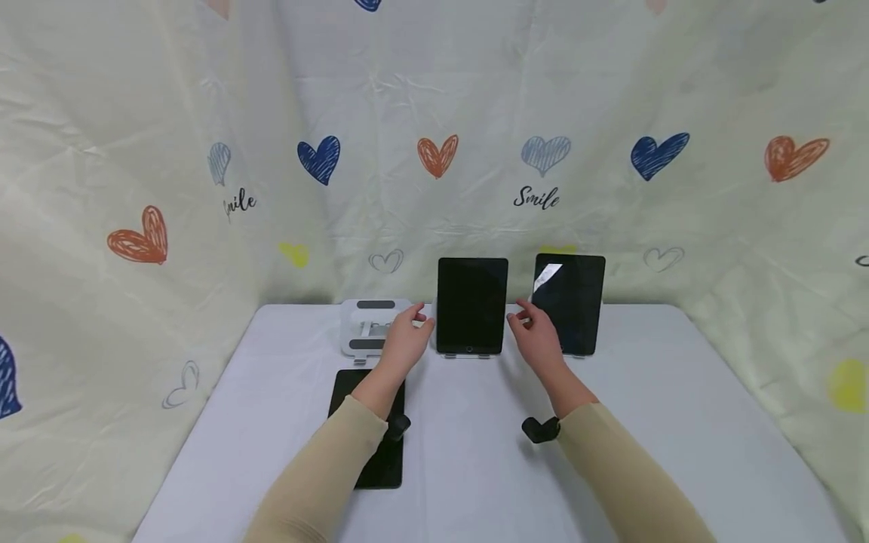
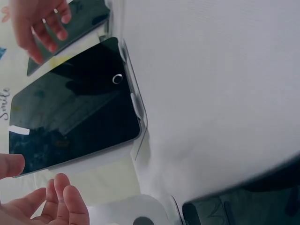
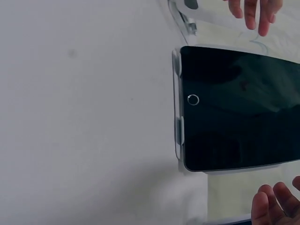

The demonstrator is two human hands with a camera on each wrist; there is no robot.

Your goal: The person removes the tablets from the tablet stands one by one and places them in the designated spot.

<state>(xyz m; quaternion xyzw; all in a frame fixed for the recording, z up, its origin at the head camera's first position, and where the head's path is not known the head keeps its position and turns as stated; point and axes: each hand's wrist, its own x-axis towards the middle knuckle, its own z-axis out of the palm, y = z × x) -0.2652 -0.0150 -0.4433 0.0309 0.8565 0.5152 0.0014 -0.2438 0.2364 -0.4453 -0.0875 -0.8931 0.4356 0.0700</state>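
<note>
A black tablet [image 1: 471, 305] with a round home button stands upright on a white stand, its lower edge behind two small clips [image 3: 182, 130]. On its left side is my left hand [image 1: 405, 338], fingers loosely bent; the thumb [image 2: 10, 165] overlaps the tablet's edge in the left wrist view. My right hand [image 1: 538, 335] is at the other side, fingers relaxed and apart from the tablet in the right wrist view [image 3: 276, 206]. Neither hand grips anything. Behind the right hand, a second black tablet [image 1: 577, 305] leans upright on its stand.
An unloaded white tablet stand [image 1: 351, 324] with grey pads is at the back left. In front of it a third black tablet [image 1: 380, 464] lies flat, partly under my left forearm. The white table [image 1: 468, 452] ends at a heart-printed curtain [image 1: 475, 90].
</note>
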